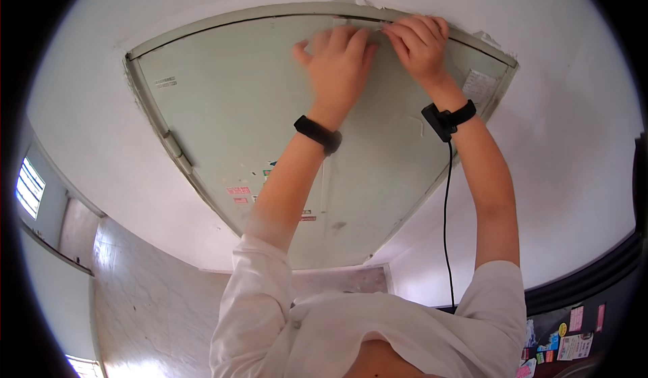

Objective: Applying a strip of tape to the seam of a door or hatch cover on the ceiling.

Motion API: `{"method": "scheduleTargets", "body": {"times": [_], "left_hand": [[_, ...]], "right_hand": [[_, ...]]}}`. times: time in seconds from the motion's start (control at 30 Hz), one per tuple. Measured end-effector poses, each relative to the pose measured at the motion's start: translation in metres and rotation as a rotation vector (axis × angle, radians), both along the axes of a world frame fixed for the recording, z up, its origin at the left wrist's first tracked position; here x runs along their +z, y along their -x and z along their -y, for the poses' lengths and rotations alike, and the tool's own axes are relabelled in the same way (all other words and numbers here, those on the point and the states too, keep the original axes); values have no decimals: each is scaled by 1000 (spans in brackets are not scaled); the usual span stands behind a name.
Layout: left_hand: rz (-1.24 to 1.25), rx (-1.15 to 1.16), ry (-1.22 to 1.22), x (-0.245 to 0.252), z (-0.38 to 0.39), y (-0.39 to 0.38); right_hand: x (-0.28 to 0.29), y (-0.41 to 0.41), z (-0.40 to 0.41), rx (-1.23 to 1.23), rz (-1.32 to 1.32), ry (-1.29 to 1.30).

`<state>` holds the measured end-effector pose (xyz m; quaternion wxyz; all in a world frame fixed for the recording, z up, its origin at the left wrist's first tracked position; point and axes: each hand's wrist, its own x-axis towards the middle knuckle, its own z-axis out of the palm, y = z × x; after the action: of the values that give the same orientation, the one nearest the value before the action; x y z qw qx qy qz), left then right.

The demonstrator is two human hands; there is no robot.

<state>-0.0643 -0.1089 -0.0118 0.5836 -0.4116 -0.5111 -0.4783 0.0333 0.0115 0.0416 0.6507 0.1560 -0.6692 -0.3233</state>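
Note:
A pale green metal door [243,104] fills the view before me, set in a frame [223,17] of similar colour. My left hand [338,56], slightly blurred, is raised to the door's upper part with its fingers apart and nothing visible in them. Beside it, my right hand [420,41] is at the top edge of the door, thumb and fingertips drawn together. A tiny pale bit shows near those fingertips, too small to identify; whether they grip it is unclear. A small whitish strip [340,21] sits at the door's top edge, above my left hand.
A hinge [178,152] sits on the door's left side. Small stickers [239,190] and a paper notice [478,85] are stuck on the door. From my right wristband [445,120] hangs a black cable [446,216]. A dark surface with stickers [574,346] stands at lower right.

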Motion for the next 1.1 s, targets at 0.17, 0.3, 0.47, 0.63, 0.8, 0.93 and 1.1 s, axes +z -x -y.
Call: {"method": "scheduleTargets", "body": {"times": [0.17, 0.3, 0.47, 0.63, 0.8, 0.93, 1.1], "left_hand": [[9, 37, 20, 0, -9, 1], [14, 108, 46, -2, -12, 0], [28, 126, 53, -3, -16, -6], [11, 37, 16, -10, -16, -3], [14, -83, 32, -12, -13, -6], [-1, -142, 8, -11, -11, -5], [44, -110, -42, -7, -13, -4]], "right_hand": [[-6, -9, -1, -11, 30, 49], [-8, -17, 5, 19, 70, 41], [-10, -25, 7, -69, 112, 151], [-1, -17, 12, -91, 82, 252], [2, -12, 13, -91, 153, 301], [0, -7, 15, -70, 133, 334], [-5, 2, 13, -42, 73, 325]]}}
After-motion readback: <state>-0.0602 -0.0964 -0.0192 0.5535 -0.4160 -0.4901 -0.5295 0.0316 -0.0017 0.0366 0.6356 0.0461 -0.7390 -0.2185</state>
